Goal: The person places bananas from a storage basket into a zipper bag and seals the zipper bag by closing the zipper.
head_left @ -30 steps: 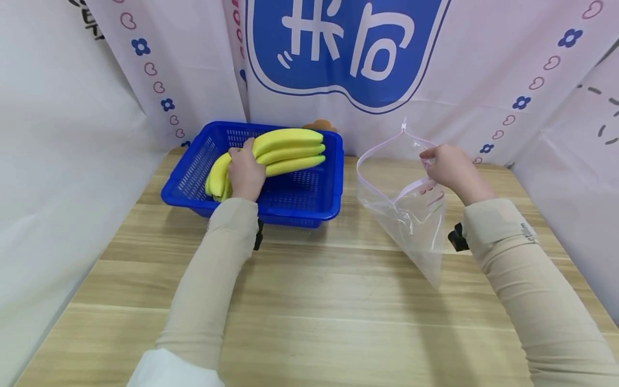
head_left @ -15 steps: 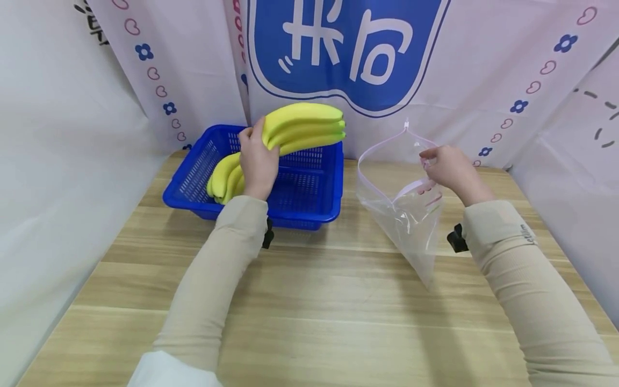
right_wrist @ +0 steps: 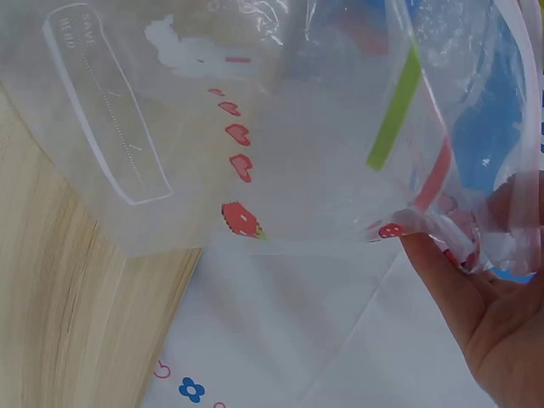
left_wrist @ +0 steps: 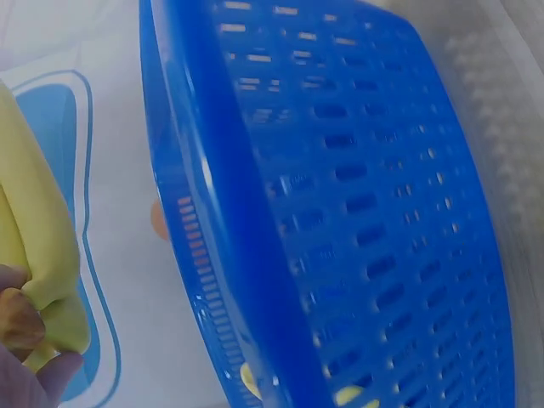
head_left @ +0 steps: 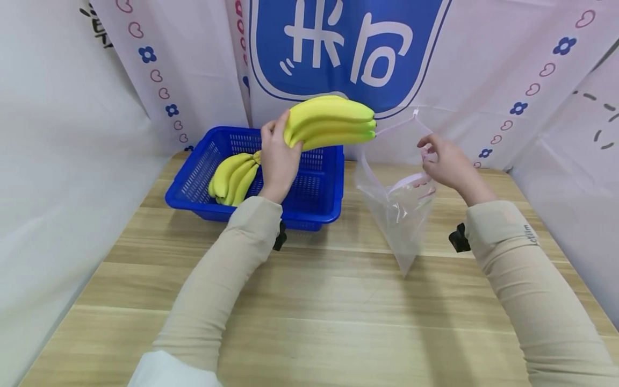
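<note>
My left hand (head_left: 280, 158) grips a bunch of yellow bananas (head_left: 331, 121) by its stem end, raised above the blue basket with the tips pointing right. In the left wrist view the banana bunch (left_wrist: 34, 212) shows at the left edge, with fingertips round its brown stem. A second bunch of bananas (head_left: 235, 177) lies in the left part of the basket. My right hand (head_left: 447, 164) pinches the rim of a clear zip bag (head_left: 398, 209), which hangs with its mouth spread. Printed red hearts show on the bag (right_wrist: 238, 153) in the right wrist view.
The blue slotted basket (head_left: 253, 216) stands at the back left of the wooden table (head_left: 338, 322). Behind it hangs a white cloth with a blue printed sign (head_left: 348, 54). White cloth (head_left: 63, 161) also borders the left side.
My left hand has lifted the banana bunch out of the basket and carried it right, toward the bag. My right hand keeps its place; the bag's lower corner has swung left.
</note>
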The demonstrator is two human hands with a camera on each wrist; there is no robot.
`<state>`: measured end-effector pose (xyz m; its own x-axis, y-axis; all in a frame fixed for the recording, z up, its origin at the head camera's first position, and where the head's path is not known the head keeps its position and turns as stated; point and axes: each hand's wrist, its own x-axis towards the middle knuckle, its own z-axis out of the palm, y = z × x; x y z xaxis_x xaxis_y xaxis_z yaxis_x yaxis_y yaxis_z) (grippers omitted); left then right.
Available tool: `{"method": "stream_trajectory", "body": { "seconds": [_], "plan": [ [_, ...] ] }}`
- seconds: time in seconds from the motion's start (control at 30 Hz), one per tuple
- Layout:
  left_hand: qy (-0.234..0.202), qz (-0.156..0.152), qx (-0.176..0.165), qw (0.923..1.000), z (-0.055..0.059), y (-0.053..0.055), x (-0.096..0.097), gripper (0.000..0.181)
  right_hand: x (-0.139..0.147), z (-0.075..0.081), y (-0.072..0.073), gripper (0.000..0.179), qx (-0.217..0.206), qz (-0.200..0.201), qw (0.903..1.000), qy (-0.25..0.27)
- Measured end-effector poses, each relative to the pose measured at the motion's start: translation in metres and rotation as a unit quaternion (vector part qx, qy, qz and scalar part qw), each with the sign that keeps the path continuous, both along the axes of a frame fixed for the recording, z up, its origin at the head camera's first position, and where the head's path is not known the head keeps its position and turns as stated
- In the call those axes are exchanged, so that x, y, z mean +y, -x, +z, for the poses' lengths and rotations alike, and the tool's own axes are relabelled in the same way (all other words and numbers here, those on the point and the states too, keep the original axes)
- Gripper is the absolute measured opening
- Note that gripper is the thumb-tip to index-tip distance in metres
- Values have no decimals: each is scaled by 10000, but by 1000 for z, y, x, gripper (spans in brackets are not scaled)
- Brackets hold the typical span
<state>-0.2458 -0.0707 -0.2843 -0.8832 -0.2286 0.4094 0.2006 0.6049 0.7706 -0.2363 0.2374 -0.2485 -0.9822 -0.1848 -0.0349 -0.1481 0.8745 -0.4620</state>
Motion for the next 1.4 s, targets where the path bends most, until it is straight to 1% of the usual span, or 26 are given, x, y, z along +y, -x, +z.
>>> {"method": "stream_trajectory", "body": {
  "seconds": [0.13, 0.27, 0.43, 0.57, 0.8, 0.97, 1.2, 1.4],
  "plan": [
    [-5, -56, 180, 9998, 1, -1, 6, 60, 1, -1, 1, 44, 111, 37, 9998, 131],
    [7, -87, 400, 9992, 3, -3, 11, 58, 0, -2, 2, 48, 122, 47, 9998, 116],
    [277, -169, 667, 9972, 4, -5, 19, 55, -4, -3, 2, 53, 82, 7, 9999, 69],
    [547, -210, 773, 9953, 4, -6, 25, 54, -6, -3, 2, 54, 103, 37, 9999, 57],
    [754, -331, 983, 9917, 4, -10, 35, 57, -9, -5, 2, 57, 112, 117, 9998, 72],
    [1000, -507, 997, 9887, 5, -14, 42, 51, -11, -7, 2, 58, 41, 136, 9999, 86],
    [1074, -650, 1016, 9869, 3, -16, 47, 46, -14, -8, 2, 57, 24, 133, 9998, 144],
    [1196, -766, 1003, 9848, 1, -17, 50, 44, -16, -8, 2, 60, -50, 136, 9997, 177]
  ]
}}
